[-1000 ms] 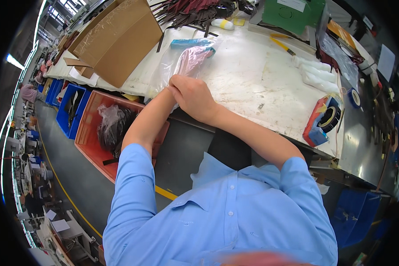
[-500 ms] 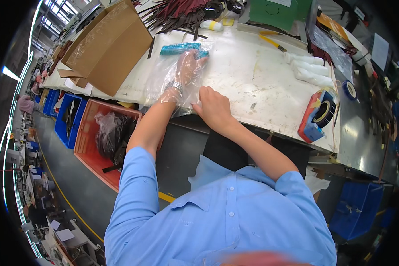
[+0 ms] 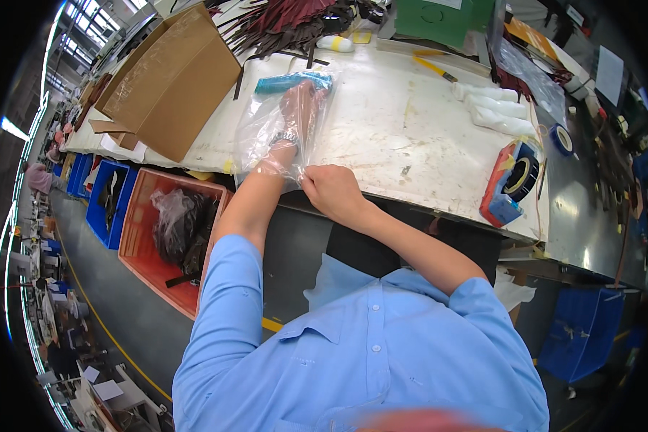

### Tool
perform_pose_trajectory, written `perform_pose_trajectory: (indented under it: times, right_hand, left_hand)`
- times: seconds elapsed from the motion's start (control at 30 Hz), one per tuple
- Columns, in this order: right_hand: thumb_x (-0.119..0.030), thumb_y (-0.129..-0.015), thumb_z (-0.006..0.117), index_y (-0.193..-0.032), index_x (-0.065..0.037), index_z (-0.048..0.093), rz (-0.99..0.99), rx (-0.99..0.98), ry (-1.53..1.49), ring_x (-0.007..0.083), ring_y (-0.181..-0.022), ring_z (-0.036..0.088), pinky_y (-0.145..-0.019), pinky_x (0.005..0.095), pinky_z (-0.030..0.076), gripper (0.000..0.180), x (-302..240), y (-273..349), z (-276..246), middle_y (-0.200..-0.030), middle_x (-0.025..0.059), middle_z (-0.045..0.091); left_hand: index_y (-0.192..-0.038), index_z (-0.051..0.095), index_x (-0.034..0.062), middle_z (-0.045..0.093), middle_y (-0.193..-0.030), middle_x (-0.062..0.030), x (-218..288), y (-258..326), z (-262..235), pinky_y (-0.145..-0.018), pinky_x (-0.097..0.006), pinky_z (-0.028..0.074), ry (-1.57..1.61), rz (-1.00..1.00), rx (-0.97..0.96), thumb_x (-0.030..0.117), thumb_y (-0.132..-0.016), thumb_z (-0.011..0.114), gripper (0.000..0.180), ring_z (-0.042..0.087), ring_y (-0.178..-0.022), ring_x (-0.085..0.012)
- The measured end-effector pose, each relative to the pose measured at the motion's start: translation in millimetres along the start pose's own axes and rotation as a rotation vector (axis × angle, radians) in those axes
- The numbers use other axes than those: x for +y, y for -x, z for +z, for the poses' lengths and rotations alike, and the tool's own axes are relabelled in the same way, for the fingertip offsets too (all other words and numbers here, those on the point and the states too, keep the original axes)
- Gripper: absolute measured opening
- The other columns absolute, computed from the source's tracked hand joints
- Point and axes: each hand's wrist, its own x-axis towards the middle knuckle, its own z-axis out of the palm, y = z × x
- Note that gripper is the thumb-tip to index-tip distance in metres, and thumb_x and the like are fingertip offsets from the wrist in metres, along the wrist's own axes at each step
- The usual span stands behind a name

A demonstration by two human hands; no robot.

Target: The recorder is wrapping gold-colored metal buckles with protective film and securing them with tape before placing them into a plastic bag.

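Observation:
A clear plastic bag [image 3: 255, 133] lies on the white worktable, with a flat teal bundle [image 3: 270, 85] inside its far end. My left hand [image 3: 300, 104] reaches into the bag up to beyond the wrist, where a bracelet or watch shows through the film. Its fingers are closed at the right part of the teal bundle, partly blurred by the plastic. At the near edge of the bag, my right hand [image 3: 333, 191] is closed, pinching the film beside my left forearm.
An open cardboard box [image 3: 169, 86] stands left of the bag. Dark red and brown strips [image 3: 281, 25] lie at the back. White rolls [image 3: 493, 108], a yellow-handled tool [image 3: 433, 67] and a tape dispenser [image 3: 507, 183] are rightward. An orange crate [image 3: 140, 237] stands below the table's left edge.
My right hand has shifted left and closed on the bag's near edge, which is drawn taut around my left forearm. The left hand stays at the teal bundle.

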Motion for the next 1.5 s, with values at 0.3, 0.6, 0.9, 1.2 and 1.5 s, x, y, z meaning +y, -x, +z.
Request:
perform_pose_trajectory:
  times: [0.3,0.6,0.9,1.2,1.5]
  right_hand:
    - [-0.026,-0.104,0.061,-0.080,-0.002,0.071,0.089,0.028,-0.184,0.0469,-0.075,0.070,-0.071,0.0566,0.055,0.035,7.7,-2.3,-8.0,-0.078,0.0248,0.070]
    - [-0.027,-0.105,0.062,-0.080,-0.002,0.070,0.039,0.063,-0.156,0.0460,-0.072,0.068,-0.069,0.0546,0.053,0.036,-3.3,-0.9,-7.7,-0.075,0.0237,0.069]
    - [-0.029,-0.103,0.063,-0.081,-0.003,0.072,0.081,0.001,-0.158,0.0464,-0.075,0.070,-0.071,0.0564,0.055,0.035,-1.2,3.9,-6.1,-0.077,0.0236,0.071]
    - [-0.037,-0.100,0.072,-0.085,-0.005,0.070,0.033,0.008,-0.201,0.0397,-0.076,0.070,-0.070,0.0493,0.054,0.035,2.3,28.8,-13.7,-0.077,0.0171,0.070]
    - [-0.023,-0.098,0.072,-0.093,-0.004,0.073,0.201,-0.229,-0.353,0.0368,-0.082,0.074,-0.073,0.0475,0.056,0.020,39.0,192.0,-73.9,-0.084,0.0168,0.075]
  left_hand:
    - [-0.096,0.077,0.0043,0.077,-0.100,-0.0219,15.9,3.6,-15.2,-0.085,-0.052,0.055,0.035,0.002,-0.130,0.037,-0.100,0.071,0.034,0.073,-0.097,-0.0410]
    - [-0.113,0.080,0.0036,0.079,-0.115,-0.0171,3.6,3.9,-9.5,-0.099,-0.039,0.057,0.252,0.437,0.032,0.012,-0.102,0.069,0.017,0.074,-0.107,-0.0316]
    - [-0.134,0.067,-0.0072,0.070,-0.135,-0.0162,-20.2,8.8,-11.0,-0.111,-0.034,0.052,0.564,0.410,-0.195,0.004,-0.107,0.058,0.031,0.065,-0.128,-0.0215]
    - [-0.130,0.074,-0.0002,0.070,-0.140,-0.0185,-46.2,129.9,-109.0,-0.123,-0.040,0.042,0.224,0.261,-0.229,0.003,-0.101,0.060,0.033,0.058,-0.142,-0.0343]
    - [-0.114,0.074,-0.0041,0.071,-0.085,-0.0057,76.0,295.2,-196.9,-0.074,-0.027,0.054,0.516,-0.323,0.261,0.009,-0.113,0.055,0.023,0.064,-0.077,-0.0120]
